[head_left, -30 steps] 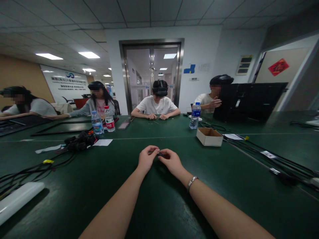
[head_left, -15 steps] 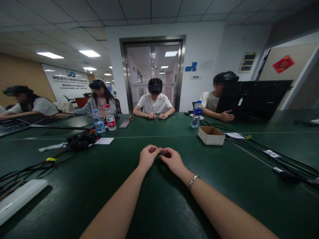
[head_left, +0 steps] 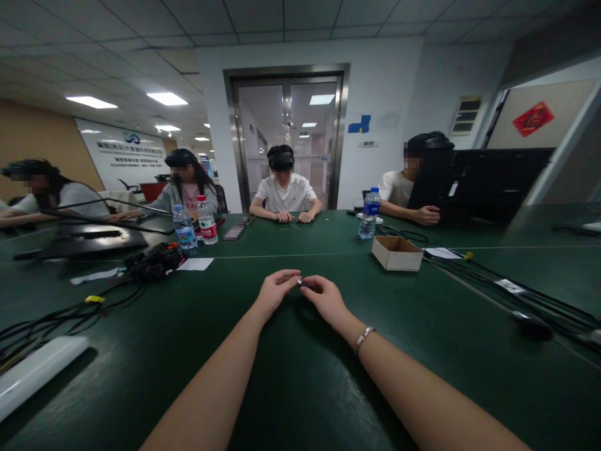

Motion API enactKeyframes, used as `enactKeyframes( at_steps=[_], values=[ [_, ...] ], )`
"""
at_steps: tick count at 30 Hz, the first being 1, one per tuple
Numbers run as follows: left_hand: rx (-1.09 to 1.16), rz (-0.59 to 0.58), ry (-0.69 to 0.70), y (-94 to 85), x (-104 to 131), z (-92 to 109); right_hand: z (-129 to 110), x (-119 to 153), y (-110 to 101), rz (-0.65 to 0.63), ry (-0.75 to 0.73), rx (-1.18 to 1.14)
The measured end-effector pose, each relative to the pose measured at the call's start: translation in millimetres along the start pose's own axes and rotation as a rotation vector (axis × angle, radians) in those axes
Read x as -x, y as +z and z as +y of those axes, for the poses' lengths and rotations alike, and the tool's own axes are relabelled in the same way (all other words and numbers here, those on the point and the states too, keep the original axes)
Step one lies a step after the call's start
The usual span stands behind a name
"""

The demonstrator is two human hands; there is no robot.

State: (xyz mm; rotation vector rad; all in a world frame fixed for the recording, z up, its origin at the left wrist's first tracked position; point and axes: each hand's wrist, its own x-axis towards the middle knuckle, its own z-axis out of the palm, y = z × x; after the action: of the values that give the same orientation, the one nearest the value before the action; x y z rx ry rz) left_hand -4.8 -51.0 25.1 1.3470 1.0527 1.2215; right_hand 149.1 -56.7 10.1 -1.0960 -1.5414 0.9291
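Note:
Over the green table [head_left: 300,388], my left hand [head_left: 277,292] and my right hand [head_left: 327,299] meet at the fingertips. Between them is a small object [head_left: 301,283], dark with a shiny metal end, too small to name. Its dark part sits in the pinched fingers of my right hand. The fingers of my left hand are drawn together at the metal end; whether they grip it is hard to tell. A bracelet [head_left: 364,340] is round my right wrist.
An open cardboard box [head_left: 397,260] and a water bottle [head_left: 370,214] stand to the right. Two bottles, dark gear [head_left: 154,262], cables and a white case [head_left: 40,373] lie left. More cables [head_left: 498,285] run along the right. Several people sit around the table.
The left fingers have shifted and straightened, and the shiny end of the small object now shows. At the far left, a dark flat device has been tilted or moved. The view has shifted slightly.

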Motion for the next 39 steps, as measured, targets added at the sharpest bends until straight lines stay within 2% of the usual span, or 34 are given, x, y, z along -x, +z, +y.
enactKeyframes(
  at_steps=[8,15,20,27,33,39],
  values=[
    [0.037,-0.052,0.019,-3.1,-2.7,-4.8,1.9,-1.8,0.5,-0.020,-0.001,-0.014],
    [0.019,-0.112,0.059,-4.2,-2.4,-4.3,-9.1,2.4,-2.3,-0.084,0.021,-0.015],
    [-0.045,-0.063,0.054,-3.0,-2.0,-3.5,-10.2,4.0,-2.2,-0.102,-0.009,0.015],
    [-0.091,0.004,0.046,-4.2,-7.4,-9.7,-1.2,0.9,1.5,-0.048,-0.016,0.069],
    [-0.101,0.073,0.041,-1.6,-6.2,-7.2,-3.2,2.9,2.5,-0.003,-0.033,0.135],
    [-0.156,0.086,0.066,-1.6,-5.5,-6.0,-5.3,4.8,3.7,0.009,-0.065,0.161]
  ],
)
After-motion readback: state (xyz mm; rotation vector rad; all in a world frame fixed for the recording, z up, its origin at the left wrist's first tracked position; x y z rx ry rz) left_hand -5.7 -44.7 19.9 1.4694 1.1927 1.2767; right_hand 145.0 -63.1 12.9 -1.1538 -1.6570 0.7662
